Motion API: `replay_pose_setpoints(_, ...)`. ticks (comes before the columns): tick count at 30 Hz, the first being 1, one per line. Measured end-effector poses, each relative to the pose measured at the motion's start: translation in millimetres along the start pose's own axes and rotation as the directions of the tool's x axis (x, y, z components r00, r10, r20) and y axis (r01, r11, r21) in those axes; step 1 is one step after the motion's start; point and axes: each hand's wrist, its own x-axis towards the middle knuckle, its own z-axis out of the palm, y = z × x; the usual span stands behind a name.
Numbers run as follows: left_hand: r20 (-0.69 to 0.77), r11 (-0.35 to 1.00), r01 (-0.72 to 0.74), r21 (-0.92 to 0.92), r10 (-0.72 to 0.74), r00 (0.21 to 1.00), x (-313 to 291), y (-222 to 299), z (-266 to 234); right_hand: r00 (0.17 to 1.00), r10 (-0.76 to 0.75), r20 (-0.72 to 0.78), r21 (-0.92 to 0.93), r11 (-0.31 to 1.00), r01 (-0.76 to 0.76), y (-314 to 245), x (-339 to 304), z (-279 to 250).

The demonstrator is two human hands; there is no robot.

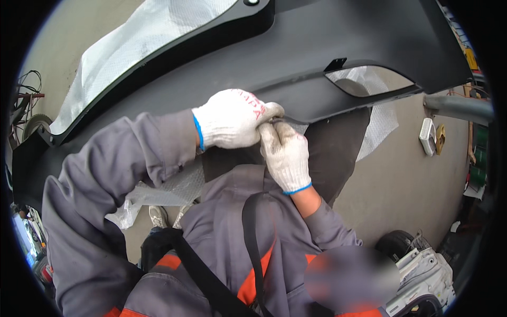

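left hand (237, 119): curled at edge of black panel (338, 42), any grasp hidden
right hand (287, 157): fingers bent, meeting the left; grasp unclear
bubble wrap (124, 55): under the panel

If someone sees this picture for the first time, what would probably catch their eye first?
Probably the large dark panel, which sweeps across the upper part of the view. Next come the left hand and right hand in white gloves, close together at the panel's lower edge near the centre. Bright translucent sheeting stands out at the upper left.
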Motion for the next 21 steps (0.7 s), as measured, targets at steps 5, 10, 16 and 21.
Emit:
replay_pose_setpoints(5,-0.088,1.000,0.019,0.023,-0.017,0.996,-5.9,3.7,0.8,0.997,0.079,0.001,-0.037,0.996,-0.079,-6.2,-15.9,2.2)
replay_pose_setpoints(10,0.008,0.999,0.016,-0.040,-0.016,1.000,-5.2,2.5,-1.4,0.995,-0.095,-0.026,-0.250,0.965,0.085,-3.6,-15.5,5.4)
replay_pose_setpoints(16,-0.005,0.989,-0.040,-0.141,0.039,0.999,-5.7,-5.7,4.4,0.999,-0.048,-0.001,-0.032,0.998,0.048,4.2,-11.3,4.4)
replay_pose_setpoints(21,-0.006,0.982,-0.023,-0.187,0.022,1.000,-0.6,-6.7,6.9,0.999,0.021,0.038,0.200,0.979,-0.028,3.5,-5.1,-2.5)
